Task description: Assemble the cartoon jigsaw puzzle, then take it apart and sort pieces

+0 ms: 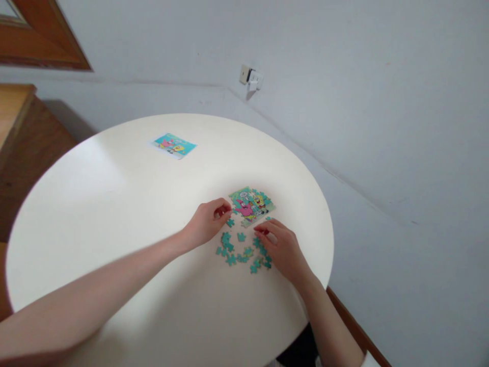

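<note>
A partly assembled jigsaw puzzle (pixel 250 205) with pink and yellow cartoon figures lies on the white table, its outline uneven at the left and far right. My left hand (pixel 206 220) is at its left edge, thumb and forefinger pinched together. Just below those fingertips is a teal puzzle piece (pixel 230 223); whether the fingers touch it is unclear. Near the puzzle's front edge, my right hand (pixel 280 247) also has its fingertips drawn together, and anything between them is too small to make out. Loose teal pieces (pixel 231 260) are scattered in front of the puzzle, some partly under my right hand.
The round white table (pixel 153 214) stands close to the wall. Toward its far side lies a picture card (pixel 174 146) with the same cartoon figures. A wall socket with a white plug (pixel 253 80) is beyond the table. Wooden furniture (pixel 23 122) stands at left.
</note>
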### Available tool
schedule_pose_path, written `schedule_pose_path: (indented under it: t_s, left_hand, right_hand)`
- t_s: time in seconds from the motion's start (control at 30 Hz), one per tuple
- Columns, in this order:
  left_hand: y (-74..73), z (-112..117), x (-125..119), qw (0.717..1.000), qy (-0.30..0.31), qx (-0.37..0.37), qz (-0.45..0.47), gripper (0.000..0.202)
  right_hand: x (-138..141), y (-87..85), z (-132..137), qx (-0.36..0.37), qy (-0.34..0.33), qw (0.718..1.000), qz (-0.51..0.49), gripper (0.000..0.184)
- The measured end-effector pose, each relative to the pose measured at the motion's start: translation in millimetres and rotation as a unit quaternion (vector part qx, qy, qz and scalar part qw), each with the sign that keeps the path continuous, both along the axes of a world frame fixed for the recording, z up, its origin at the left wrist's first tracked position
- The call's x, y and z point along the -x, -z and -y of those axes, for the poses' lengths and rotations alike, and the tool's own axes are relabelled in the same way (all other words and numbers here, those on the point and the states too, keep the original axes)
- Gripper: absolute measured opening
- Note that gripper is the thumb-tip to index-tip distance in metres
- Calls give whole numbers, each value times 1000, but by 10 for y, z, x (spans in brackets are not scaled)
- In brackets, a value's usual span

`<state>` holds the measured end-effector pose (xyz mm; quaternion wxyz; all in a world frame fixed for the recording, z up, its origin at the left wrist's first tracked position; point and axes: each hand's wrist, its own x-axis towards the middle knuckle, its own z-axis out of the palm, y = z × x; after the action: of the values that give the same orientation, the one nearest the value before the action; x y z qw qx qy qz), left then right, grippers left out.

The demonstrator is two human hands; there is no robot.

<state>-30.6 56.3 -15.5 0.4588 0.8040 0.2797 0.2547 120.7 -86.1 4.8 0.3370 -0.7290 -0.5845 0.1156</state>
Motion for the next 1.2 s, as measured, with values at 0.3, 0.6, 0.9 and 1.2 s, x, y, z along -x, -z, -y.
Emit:
schedule_pose_path:
  t_s: [0.3, 0.6, 0.9, 1.2]
  left_hand:
    - [-3, 3, -6, 1000, 5, -2, 6, 15]
    - [-12, 5, -4, 1000, 5, -20, 8, 14]
    - [-20, 28, 4, 993, 16, -118, -15, 9]
    - [-87, 71, 7, 965, 55, -215, -141, 9]
  right_hand:
    - [-137, -67, 86, 38, 15, 998, -47, 13]
    - [-58, -91, 75, 106, 6, 994, -20, 9]
    - [-8, -175, 33, 140, 8, 990, 32, 7]
    - [-6, -118, 65, 124, 27, 992, -2, 8]
